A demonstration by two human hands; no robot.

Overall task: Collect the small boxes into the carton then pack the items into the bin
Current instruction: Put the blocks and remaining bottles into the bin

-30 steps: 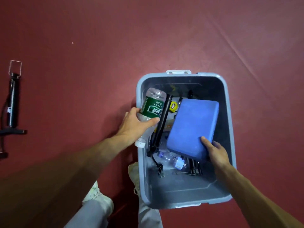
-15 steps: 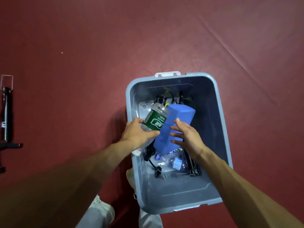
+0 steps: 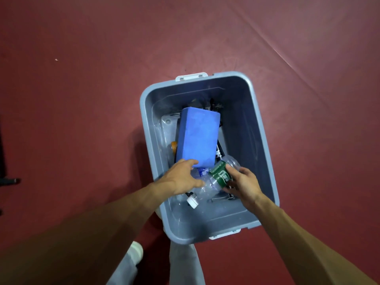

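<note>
both hands in the grey bin [image 3: 265,145], which sits on the red floor [image 3: 82,99]. the clear plastic bottle [image 3: 213,179] lies on its side low in the bin, white cap [image 3: 192,201] toward the near-left, base toward the right wall. right hand [image 3: 244,187] has its fingers curled around the base end by the green label [image 3: 221,174]. left hand [image 3: 181,178] rests fingers spread over the neck half, thumb touching the near edge of the blue block [image 3: 197,138]; looks more like pressing than gripping, can't tell for sure. blue block lies flat on top of black gear and a clear plastic piece, toward the far-left of the bin. no carton or small boxes in view.

risks, my read:
- bottle is round and light, on top of a loose pile. let go before it's wedged and it likely rolls.
- pushing it down could tip the blue block off its stack or snag the black cables underneath.
- thin wall, could crumple if squeezed hard.

text: green label has white print, too blurred to read. a smaller bottle under the left hand shows a blue label [image 3: 203,171], also unreadable. white lettering on a black item beside the block, illegible.
</note>
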